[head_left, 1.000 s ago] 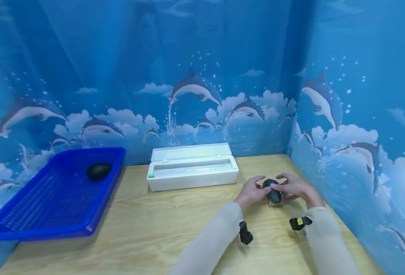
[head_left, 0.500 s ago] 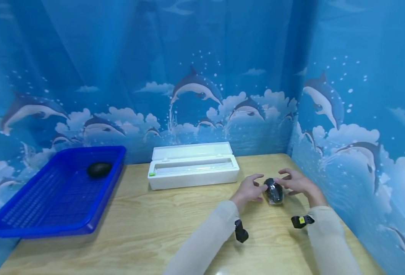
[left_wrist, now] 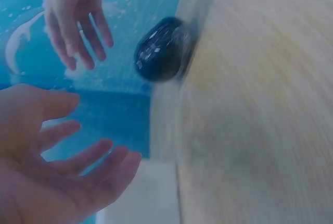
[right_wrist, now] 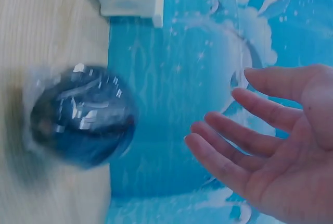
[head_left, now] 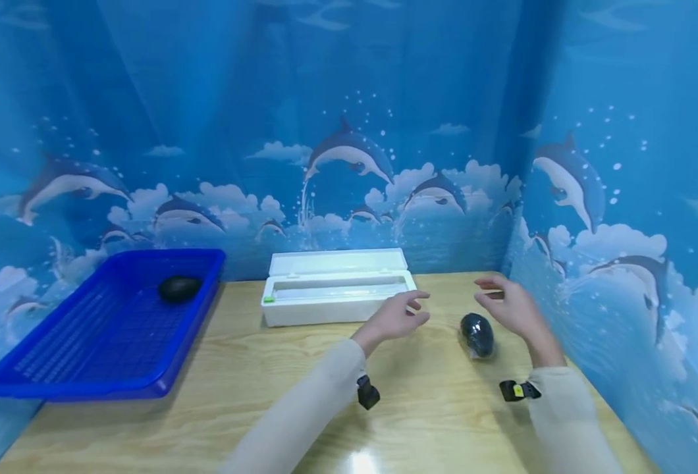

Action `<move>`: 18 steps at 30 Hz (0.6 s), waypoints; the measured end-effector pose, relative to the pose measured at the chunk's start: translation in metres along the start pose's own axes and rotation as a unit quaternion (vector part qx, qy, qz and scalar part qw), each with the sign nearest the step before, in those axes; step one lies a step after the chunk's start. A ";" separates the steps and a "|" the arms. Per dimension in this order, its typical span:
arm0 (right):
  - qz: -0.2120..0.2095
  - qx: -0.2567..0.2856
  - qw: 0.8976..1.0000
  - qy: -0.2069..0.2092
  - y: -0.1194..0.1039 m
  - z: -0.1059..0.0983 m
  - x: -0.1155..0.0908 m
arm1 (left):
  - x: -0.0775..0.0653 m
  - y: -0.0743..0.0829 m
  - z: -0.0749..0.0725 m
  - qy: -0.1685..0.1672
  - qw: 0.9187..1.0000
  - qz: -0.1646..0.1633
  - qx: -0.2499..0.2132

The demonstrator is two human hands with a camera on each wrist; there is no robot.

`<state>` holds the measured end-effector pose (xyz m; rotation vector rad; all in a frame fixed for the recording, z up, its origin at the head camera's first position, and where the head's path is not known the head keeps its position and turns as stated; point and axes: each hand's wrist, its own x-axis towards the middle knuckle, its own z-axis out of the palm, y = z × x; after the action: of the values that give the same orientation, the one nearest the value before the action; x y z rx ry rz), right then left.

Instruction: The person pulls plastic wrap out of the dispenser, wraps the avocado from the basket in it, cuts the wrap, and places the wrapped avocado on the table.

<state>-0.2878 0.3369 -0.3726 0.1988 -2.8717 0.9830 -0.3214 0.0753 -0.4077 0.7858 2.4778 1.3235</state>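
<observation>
A dark, avocado-like oval (head_left: pixel 477 336) in clear plastic film lies on the wooden table at the right, with loose film at its lower end. My left hand (head_left: pixel 395 316) is in the air before the white box's right end, fingers loosely spread and holding nothing. Just above and right of the wrapped oval is my right hand (head_left: pixel 511 306), apart from it, with relaxed fingers. The right wrist view shows the shiny wrapped oval (right_wrist: pixel 83 117) beside the spread fingers (right_wrist: pixel 234 156). In the left wrist view, both hands appear off the wrapped oval (left_wrist: pixel 164 49).
A long white cling film dispenser (head_left: pixel 337 312) stands at the back middle, lid raised and a green tab at its left end. At the left, a blue plastic basket (head_left: pixel 165 375) holds another dark oval (head_left: pixel 180 288). A dolphin-print curtain (head_left: pixel 266 131) encloses the table's back and right.
Both hands have let go of the wrapped oval, which now lies on the table. My left hand has moved left towards the white dispenser, and the right hand has lifted slightly away.
</observation>
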 end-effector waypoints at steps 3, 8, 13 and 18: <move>-0.013 -0.011 1.000 0.003 -0.012 0.007 0.000 | -0.016 -0.012 -0.026 0.004 1.000 0.012 0.002; -0.040 -0.022 0.999 0.000 -0.027 0.024 0.004 | -0.042 -0.029 -0.072 0.033 0.999 0.006 0.023; -0.070 -0.012 0.997 -0.008 -0.040 0.046 0.011 | -0.064 -0.045 -0.113 0.089 0.994 -0.033 0.061; -0.081 -0.016 0.996 -0.013 -0.052 0.063 0.020 | -0.080 -0.057 -0.142 0.111 0.988 -0.043 0.101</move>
<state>-0.3031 0.2555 -0.3880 0.4369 -2.8371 0.9103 -0.3363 -0.0942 -0.3778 0.5915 2.8208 1.2003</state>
